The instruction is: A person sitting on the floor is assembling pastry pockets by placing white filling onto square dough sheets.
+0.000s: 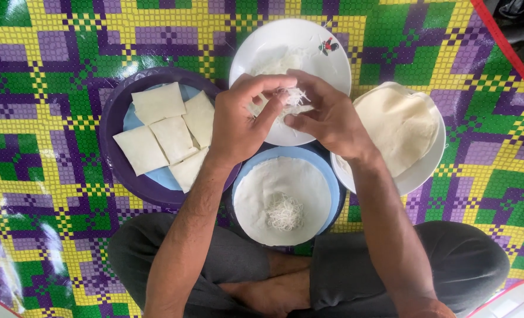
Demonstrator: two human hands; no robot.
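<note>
My left hand (pixel 241 121) and my right hand (pixel 327 115) meet above a white plate (pixel 324 65), pinching a clump of white shredded filling (pixel 294 97) between their fingertips. More of that filling lies on the plate. Below the hands, a blue plate (pixel 333 182) carries a round thin wrapper (pixel 256 197) laid flat, with a small pile of shredded filling (pixel 284 212) on it. My crossed legs sit at the bottom of the view.
A purple tray (pixel 111 126) on the left holds several folded square parcels (pixel 156 138). At the right a white plate (pixel 421 171) bears a stack of round wrappers (pixel 400 126). Everything rests on a yellow, green and purple checked mat (pixel 38 88).
</note>
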